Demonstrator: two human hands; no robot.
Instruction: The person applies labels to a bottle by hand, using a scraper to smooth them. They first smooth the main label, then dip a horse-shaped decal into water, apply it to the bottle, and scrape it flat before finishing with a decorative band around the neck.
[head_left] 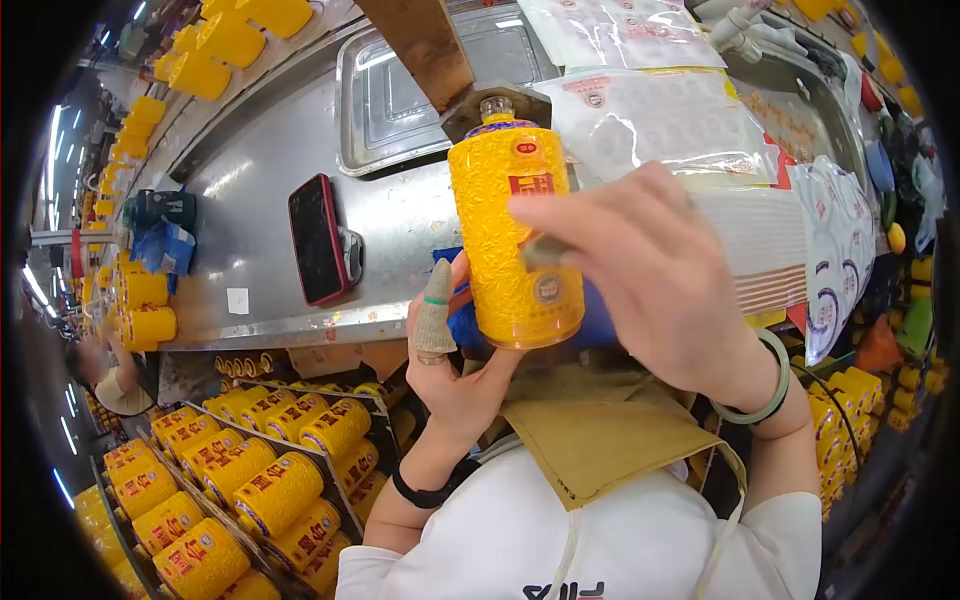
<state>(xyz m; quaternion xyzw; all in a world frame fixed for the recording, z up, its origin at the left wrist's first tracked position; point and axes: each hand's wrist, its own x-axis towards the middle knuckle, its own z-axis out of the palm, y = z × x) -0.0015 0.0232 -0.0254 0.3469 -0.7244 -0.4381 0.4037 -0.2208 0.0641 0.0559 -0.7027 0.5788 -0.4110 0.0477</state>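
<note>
A yellow embossed bottle [485,220] with a clear neck and a red label stands tilted in front of me, its neck at a metal bracket [465,110]. My left hand [450,375] is wrapped round its lower left side, with a cloth cover on one finger. Over the bottle's right side is my right hand [655,275], its fingers bent together at the front near the label. A covered fingertip touches or nearly touches the surface there; whether anything is pinched in it cannot be made out.
A phone [318,240] lies left on the metal table [250,180], below a metal tray [375,100]. Sticker sheets [660,125] are at the right. Racks of yellow bottles [280,490] stand at lower left. A person's arm [122,375] shows at far left.
</note>
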